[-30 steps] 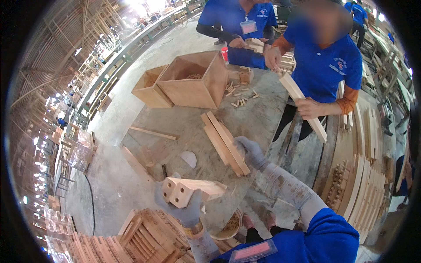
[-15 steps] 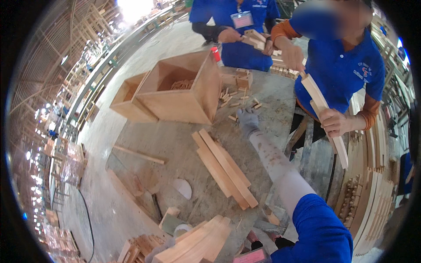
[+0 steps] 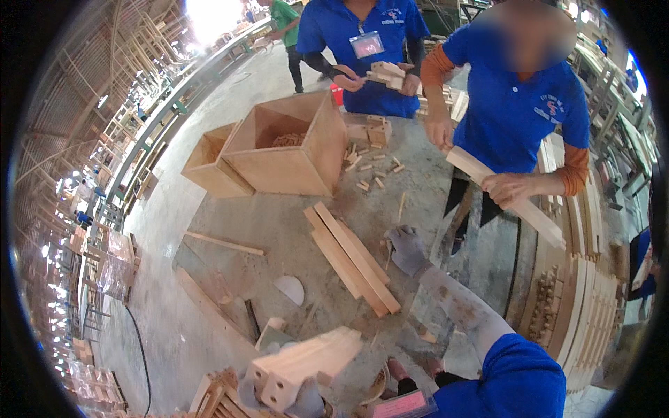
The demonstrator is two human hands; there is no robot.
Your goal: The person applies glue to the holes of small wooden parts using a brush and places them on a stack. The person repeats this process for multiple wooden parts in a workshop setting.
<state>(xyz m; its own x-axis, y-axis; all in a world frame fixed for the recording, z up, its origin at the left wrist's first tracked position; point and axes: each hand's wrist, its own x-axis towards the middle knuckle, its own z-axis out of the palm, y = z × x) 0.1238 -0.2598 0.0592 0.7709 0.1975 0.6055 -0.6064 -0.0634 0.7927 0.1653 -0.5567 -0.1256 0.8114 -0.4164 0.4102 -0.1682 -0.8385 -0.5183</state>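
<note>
My left hand [image 3: 307, 402], in a grey glove, is closed around a few wooden pieces [image 3: 306, 359] at the lower edge. Their near ends show round drilled holes. My right hand [image 3: 408, 252], gloved too, is low over the table right of centre with its fingers curled in. A thin sliver of wood [image 3: 388, 256] shows by its fingertips; whether the hand grips it or something smaller is hidden. Left of that hand lie several long wooden strips [image 3: 352, 261] side by side. Short wooden dowels [image 3: 362, 185] are scattered farther back on the table.
Two open plywood boxes [image 3: 313, 171] stand at the back left, the larger holding dowels. Across the table, one co-worker [image 3: 523, 104] holds a long wooden piece [image 3: 512, 191]; another [image 3: 362, 70] holds small blocks. Stacked slats [image 3: 582, 306] stand at the right. A pale half-disc [image 3: 290, 289] lies on the table.
My right hand has drawn back from the scattered dowels toward me. My left hand's wooden pieces have turned, so their drilled ends show. The co-worker's long piece has dropped lower.
</note>
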